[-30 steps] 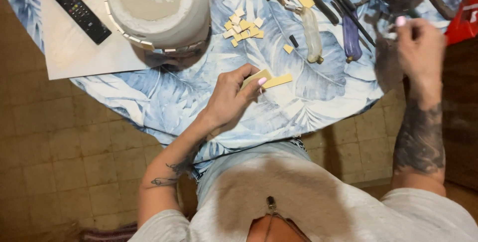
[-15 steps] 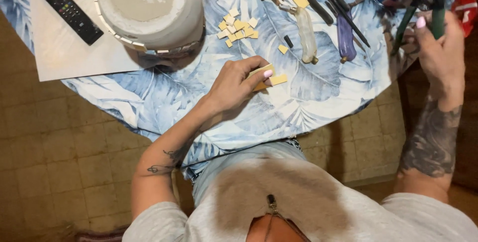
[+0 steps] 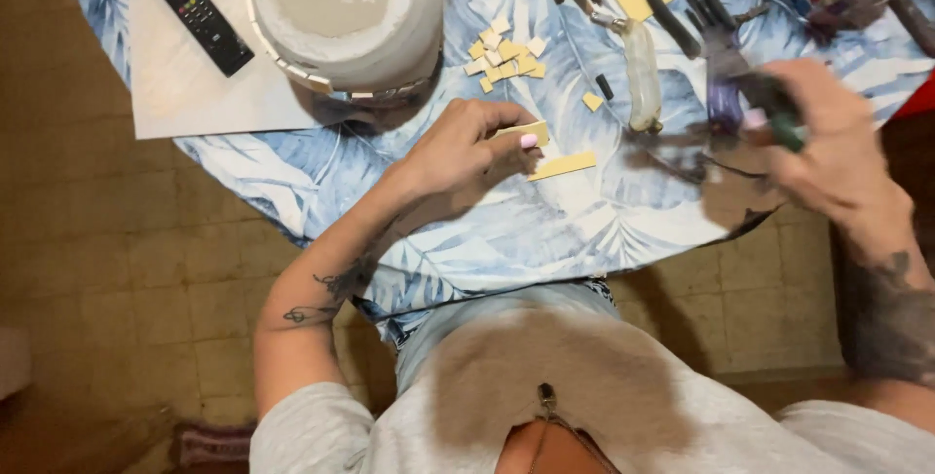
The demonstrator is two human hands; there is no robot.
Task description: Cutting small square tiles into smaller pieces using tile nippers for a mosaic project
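We've got the left hand (image 3: 458,148) pinching a yellow tile strip (image 3: 521,132) and the right hand (image 3: 828,143) gripping green-handled nippers (image 3: 774,118) at 3 o'clock, so snipping looks like it needs lining up.

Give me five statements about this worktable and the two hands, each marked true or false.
1. The left hand pinches a pale yellow strip. True.
2. The grey pot stands upright, full of soil. False: it is upside down, its drain hole on top.
3. The right hand grips a green-handled tool. True.
4. The remote control lies on the floor. False: it lies on white paper on the table.
5. Small yellow tile pieces lie beside the pot. True.
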